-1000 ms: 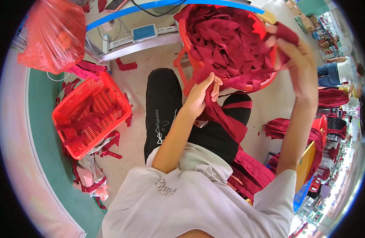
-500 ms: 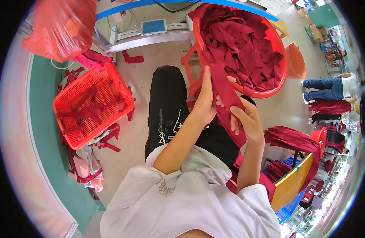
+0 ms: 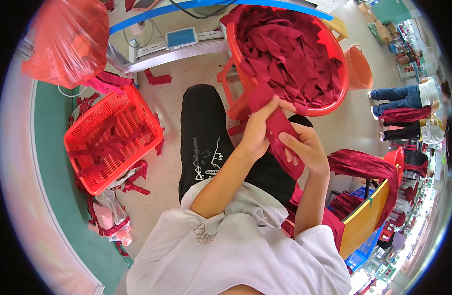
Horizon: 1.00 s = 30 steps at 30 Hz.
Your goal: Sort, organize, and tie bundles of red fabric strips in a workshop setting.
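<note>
A long dark red fabric strip (image 3: 281, 129) runs from the round red basin (image 3: 340, 93) down across my lap. My left hand (image 3: 258, 132) grips the strip near its upper part, just below the basin's rim. My right hand (image 3: 307, 147) holds the same strip lower down, fingers pinching its edge. The basin is heaped with several more dark red fabric pieces (image 3: 290, 49). I sit in black trousers and a white shirt, with more red cloth lying on my right thigh.
A red slatted basket (image 3: 110, 140) with a few strips stands on the floor to my left, scraps around it. A red plastic bag (image 3: 63, 39) hangs upper left. An orange bucket (image 3: 359, 69), a yellow board (image 3: 366, 216) draped with red cloth, and seated people (image 3: 408, 98) are to the right.
My right hand came down from the raised basin rim to my lap. Both hands now hold the strip close together, drawn lower toward my body.
</note>
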Each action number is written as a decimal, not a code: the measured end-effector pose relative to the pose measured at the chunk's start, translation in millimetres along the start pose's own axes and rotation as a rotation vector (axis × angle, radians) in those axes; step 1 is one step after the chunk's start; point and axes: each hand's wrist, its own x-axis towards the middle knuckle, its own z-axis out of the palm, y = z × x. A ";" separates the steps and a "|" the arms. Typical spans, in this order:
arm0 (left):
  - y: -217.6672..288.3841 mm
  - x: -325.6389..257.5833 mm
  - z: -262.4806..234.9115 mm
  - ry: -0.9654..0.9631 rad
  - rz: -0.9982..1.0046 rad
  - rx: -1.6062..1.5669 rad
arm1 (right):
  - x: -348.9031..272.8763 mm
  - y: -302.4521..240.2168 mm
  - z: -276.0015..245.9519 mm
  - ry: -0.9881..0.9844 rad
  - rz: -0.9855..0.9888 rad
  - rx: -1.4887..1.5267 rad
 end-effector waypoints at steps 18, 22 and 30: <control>136.1 -46.9 -137.2 -0.013 0.642 -0.622 | -280.3 256.2 -382.3 1.719 -0.493 -0.121; 140.4 -50.3 -129.3 -0.028 0.634 -0.575 | -313.9 240.8 -409.1 1.488 0.148 -0.997; 120.4 -27.3 -101.2 -0.053 0.500 -0.512 | -92.9 126.5 -273.6 0.637 -0.018 -0.630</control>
